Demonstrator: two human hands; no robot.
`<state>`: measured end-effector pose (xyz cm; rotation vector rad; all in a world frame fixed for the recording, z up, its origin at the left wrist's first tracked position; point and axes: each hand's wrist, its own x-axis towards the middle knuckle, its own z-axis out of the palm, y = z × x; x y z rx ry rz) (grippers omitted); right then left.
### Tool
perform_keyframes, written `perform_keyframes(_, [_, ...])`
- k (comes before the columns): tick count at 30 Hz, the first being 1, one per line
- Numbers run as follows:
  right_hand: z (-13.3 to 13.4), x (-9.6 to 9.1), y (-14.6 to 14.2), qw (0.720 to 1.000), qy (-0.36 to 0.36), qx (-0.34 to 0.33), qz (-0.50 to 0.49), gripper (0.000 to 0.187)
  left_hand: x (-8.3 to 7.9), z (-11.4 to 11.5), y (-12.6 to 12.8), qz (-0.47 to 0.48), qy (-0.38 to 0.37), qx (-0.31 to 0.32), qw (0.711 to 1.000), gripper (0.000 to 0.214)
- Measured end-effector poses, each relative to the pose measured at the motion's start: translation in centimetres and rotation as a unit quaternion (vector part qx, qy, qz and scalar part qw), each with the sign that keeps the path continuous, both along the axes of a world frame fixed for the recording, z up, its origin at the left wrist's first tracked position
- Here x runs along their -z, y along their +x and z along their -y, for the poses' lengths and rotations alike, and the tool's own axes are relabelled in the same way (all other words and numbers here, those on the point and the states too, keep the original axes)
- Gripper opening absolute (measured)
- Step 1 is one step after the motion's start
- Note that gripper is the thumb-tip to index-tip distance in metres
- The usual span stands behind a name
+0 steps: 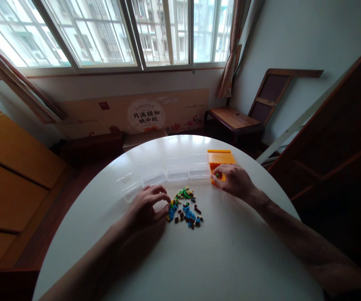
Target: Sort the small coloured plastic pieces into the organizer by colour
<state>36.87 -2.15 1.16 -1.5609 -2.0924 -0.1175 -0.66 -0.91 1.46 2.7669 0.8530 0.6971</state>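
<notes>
Head view: my left hand rests on white round worktop, fingers curled narrow, tips touching left edge of small brick pile; whether they pinch anything, cannot tell. Pile blue, green, brown, lying mid-worktop. My right hand sits over orange box, fingers pinched on small green brick. Row of clear plastic boxes just behind pile, touching orange box.
</notes>
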Motion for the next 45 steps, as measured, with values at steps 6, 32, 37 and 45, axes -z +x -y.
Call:
perform_keyframes(6, [0.1, 0.1, -0.4, 0.999, 0.016, -0.020, -0.022, 0.015, 0.0, -0.1, 0.0, -0.001, -0.003, 0.003, 1.000, 0.007])
perform_keyframes(32, [0.7, -0.8, -1.1, 0.995, 0.021, -0.067, -0.075, 0.020, 0.0, -0.5, -0.4, 0.045, -0.073, 0.014, 0.996, 0.018])
perform_keyframes(37, [1.6, -1.2, -2.4, 0.982, 0.033, -0.156, -0.104, 0.023, 0.1, 0.2, 0.9, 0.148, -0.178, -0.016, 0.973, 0.024])
perform_keyframes(45, [3.1, -0.5, -5.3, 0.944, 0.031, -0.300, -0.133, 0.007, 0.7, 0.9, 2.0, 0.225, -0.325, -0.009, 0.919, 0.030])
